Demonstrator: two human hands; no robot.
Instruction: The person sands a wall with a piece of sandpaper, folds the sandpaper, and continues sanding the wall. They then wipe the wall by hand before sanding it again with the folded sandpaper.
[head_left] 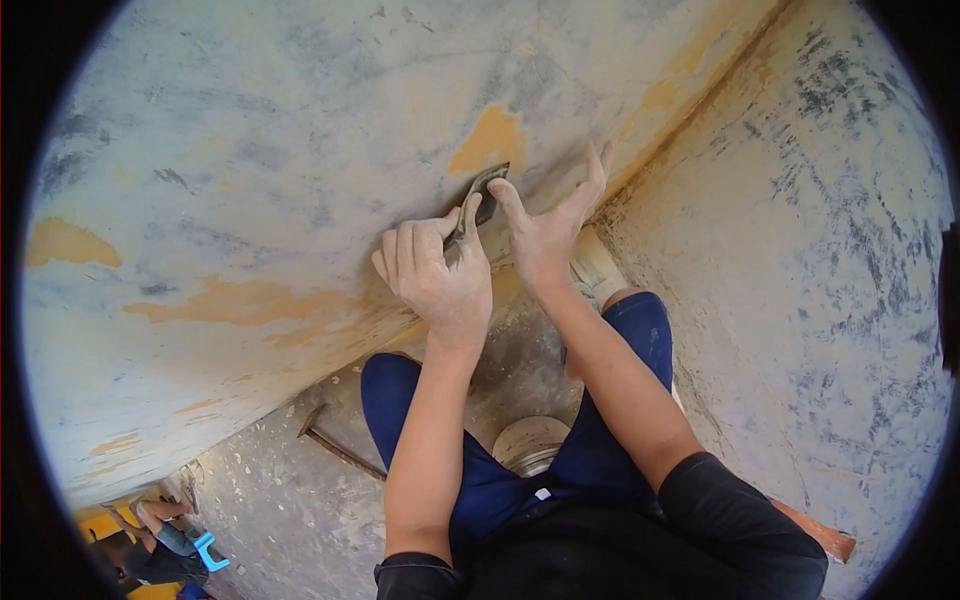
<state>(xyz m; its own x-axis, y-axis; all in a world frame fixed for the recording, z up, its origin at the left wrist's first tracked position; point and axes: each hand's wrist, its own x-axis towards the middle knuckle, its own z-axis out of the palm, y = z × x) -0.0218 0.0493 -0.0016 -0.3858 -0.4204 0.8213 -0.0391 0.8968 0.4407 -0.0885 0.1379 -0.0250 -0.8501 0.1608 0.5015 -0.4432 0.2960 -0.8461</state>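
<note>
Pressing scraper (482, 203) to wall (250, 150), both hands (440, 275) (545, 235).

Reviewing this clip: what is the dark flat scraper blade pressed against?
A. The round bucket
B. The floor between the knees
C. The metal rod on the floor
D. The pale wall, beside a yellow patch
D: the left hand and right hand press the scraper blade on the wall, just below a yellow patch.

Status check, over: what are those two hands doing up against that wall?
Left hand shut on scraper, blade against plastered wall. Right hand open, fingertip steadying the blade. Nothing in the way.
</note>
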